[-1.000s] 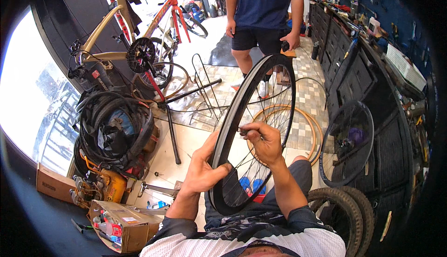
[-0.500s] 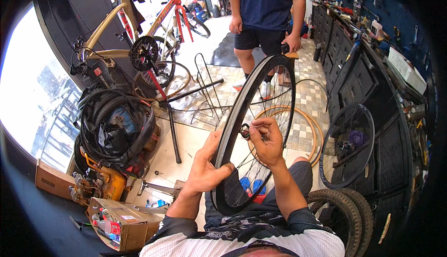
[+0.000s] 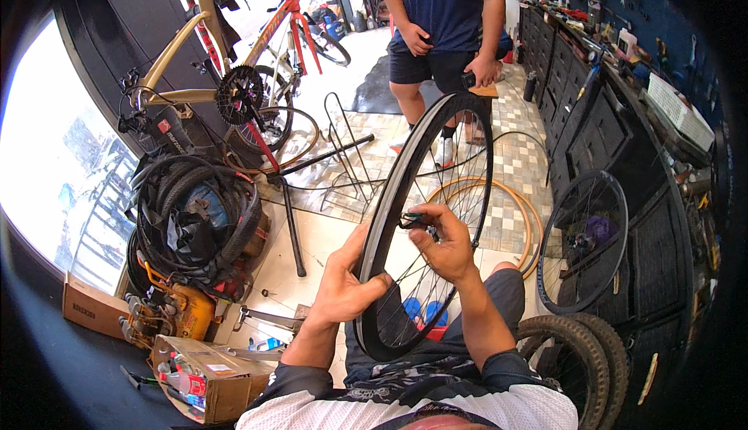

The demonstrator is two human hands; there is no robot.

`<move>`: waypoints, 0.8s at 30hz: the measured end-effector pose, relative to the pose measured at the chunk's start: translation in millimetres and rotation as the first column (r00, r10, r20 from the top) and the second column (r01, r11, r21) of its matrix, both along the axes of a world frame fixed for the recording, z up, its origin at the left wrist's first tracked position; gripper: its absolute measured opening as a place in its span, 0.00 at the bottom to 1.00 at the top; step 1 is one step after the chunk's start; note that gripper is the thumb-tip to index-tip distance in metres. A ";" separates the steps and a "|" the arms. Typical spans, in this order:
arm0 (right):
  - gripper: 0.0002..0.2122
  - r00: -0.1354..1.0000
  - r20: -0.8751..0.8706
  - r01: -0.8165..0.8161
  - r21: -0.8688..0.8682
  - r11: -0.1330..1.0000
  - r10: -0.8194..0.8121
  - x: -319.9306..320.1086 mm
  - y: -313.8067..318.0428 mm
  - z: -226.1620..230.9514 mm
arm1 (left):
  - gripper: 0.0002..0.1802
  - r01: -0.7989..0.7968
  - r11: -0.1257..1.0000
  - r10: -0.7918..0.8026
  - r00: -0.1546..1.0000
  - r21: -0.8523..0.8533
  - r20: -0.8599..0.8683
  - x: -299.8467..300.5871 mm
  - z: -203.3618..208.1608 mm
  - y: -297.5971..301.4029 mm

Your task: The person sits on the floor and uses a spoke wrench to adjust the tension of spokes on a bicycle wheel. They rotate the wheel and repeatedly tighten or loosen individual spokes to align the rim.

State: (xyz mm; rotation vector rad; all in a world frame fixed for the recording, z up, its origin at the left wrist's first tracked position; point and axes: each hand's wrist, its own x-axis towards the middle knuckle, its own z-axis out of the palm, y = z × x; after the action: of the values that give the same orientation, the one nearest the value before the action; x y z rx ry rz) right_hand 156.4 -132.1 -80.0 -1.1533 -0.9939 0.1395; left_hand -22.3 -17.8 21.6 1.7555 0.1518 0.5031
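A black bicycle wheel [image 3: 379, 235] stands upright and slightly tilted in front of me, its thin spokes running to the hub. My left hand [image 3: 348, 278] is closed round the near left side of the rim, thumb on the inner side. Inside the rim, my right hand [image 3: 446, 247] pinches a small dark spoke wrench [image 3: 411, 220] between thumb and fingers. The wrench sits against the inner edge of the rim, where the spokes meet it. Its jaw is too small to make out.
Another person [image 3: 444, 17] stands beyond the wheel. Bike frames [image 3: 269, 21], a pile of black tyres [image 3: 183, 220], an orange compressor [image 3: 189, 305] and a cardboard box [image 3: 226, 375] are left. A workbench [image 3: 580, 118], a second wheel [image 3: 545, 274] and knobby tyres [image 3: 596, 352] are right.
My right hand has turned with the spoke wrench, its fingers now curled over more. My left hand and the wheel stay put. The other person's hand has come up to the waist.
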 end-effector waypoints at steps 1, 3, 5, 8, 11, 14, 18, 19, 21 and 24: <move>0.18 0.998 -0.051 -0.041 -0.011 0.999 0.040 1.9 -0.7 -1.7 | 0.39 -0.005 1.000 0.005 1.000 -0.002 0.005 0.3 -1.1 -0.6; 0.14 0.998 -0.051 -0.040 -0.013 0.999 0.040 3.6 0.0 0.4 | 0.39 -0.016 1.000 0.016 1.000 -0.007 0.016 0.5 -4.8 -0.6; 0.12 0.998 -0.063 -0.008 -0.018 1.000 0.007 1.9 0.2 3.5 | 0.40 -0.010 1.000 0.010 1.000 0.003 0.011 -0.9 -3.9 -0.6; 0.11 0.994 -0.083 0.068 -0.028 0.997 -0.071 -5.2 2.1 9.1 | 0.39 0.026 0.999 -0.026 1.000 0.035 0.006 -3.2 -3.2 1.6; 0.10 0.991 -0.069 0.116 -0.023 0.993 -0.118 -9.6 6.0 5.4 | 0.39 0.035 0.999 -0.035 0.999 0.003 0.017 -9.6 -10.4 0.5; 0.09 0.982 -0.056 0.180 0.005 0.984 -0.179 -7.3 13.4 2.2 | 0.42 0.193 0.981 -0.191 0.981 -0.037 0.040 -26.4 -40.3 7.5; 0.09 0.972 -0.113 0.216 0.061 0.975 -0.208 0.7 25.2 10.6 | 0.48 0.275 0.949 -0.254 0.957 -0.156 0.142 -33.0 -71.5 -4.5; 0.09 0.970 -0.128 0.219 0.076 0.973 -0.208 5.1 28.6 13.8 | 0.46 0.285 0.947 -0.263 0.953 -0.150 0.151 -31.2 -70.6 -1.2; 0.09 0.960 -0.164 0.242 0.083 0.967 -0.226 12.7 33.9 20.1 | 0.45 0.288 0.926 -0.247 0.951 -0.243 0.185 -23.1 -56.4 -2.6; 0.07 0.950 -0.210 0.266 0.145 0.953 -0.233 24.9 36.2 32.3 | 0.45 0.283 0.937 -0.253 0.954 -0.205 0.158 -15.6 -36.9 -2.8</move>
State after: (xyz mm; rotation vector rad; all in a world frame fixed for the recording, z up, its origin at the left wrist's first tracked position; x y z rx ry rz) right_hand 181.3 -95.9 -47.7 -1.0751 -0.6694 -0.0389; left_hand -37.9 -20.6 -15.3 1.4872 -0.1194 0.3818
